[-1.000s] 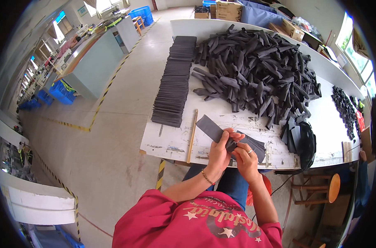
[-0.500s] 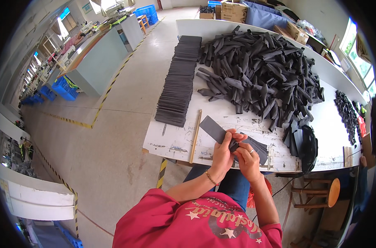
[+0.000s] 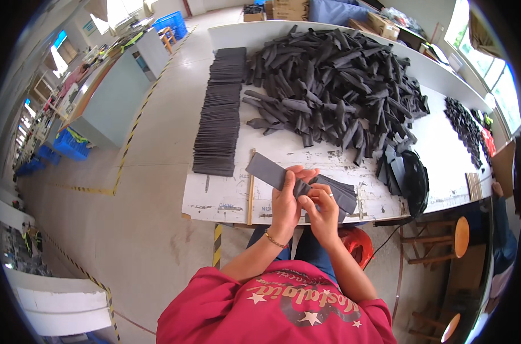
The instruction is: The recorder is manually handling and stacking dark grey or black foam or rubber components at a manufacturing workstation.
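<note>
1x dk strip (image 3: pixel 267 171): I'm pinching it w/ L hand (image 3: pixel 286 200) + R hand (image 3: pixel 323 213), above near side of tbl (image 3: pixel 220 196).

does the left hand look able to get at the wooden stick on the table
Probably yes: the wooden stick lies just left of the left hand, its near part uncovered, but that hand holds a dark strip.

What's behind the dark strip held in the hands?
Around the dark strip, the wooden stick and white tabletop show; part of the stick and whatever else lies directly behind are covered.
</note>
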Motion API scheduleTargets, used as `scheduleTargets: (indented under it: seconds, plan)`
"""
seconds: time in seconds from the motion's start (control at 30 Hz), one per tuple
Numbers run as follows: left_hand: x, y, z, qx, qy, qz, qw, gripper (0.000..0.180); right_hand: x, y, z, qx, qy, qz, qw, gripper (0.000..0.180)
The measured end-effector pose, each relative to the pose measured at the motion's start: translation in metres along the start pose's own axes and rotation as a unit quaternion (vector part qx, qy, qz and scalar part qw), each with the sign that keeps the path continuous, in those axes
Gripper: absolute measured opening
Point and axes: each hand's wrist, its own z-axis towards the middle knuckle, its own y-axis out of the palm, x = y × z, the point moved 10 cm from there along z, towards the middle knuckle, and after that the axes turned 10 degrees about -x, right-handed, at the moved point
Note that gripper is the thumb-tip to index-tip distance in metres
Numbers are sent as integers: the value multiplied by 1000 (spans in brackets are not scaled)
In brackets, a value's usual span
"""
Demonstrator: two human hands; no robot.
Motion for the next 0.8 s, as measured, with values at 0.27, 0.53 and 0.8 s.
scheduleTargets:
  seconds: [0.27, 0.53, 0.8]
  plan:
    - [10, 11, 6, -71, 19, -25, 997, 27, 6, -9, -6, 81, 47, 168, 981, 13]
    - [23, 12, 8, -79, 26, -10, 997, 43, -19, -16, 3, 102, -47, 36, 993, 10]
    - [51, -44, 9, 50, 54, -38, 997, 23, -45, -21, -1, 78, -93, -49, 991, 12]
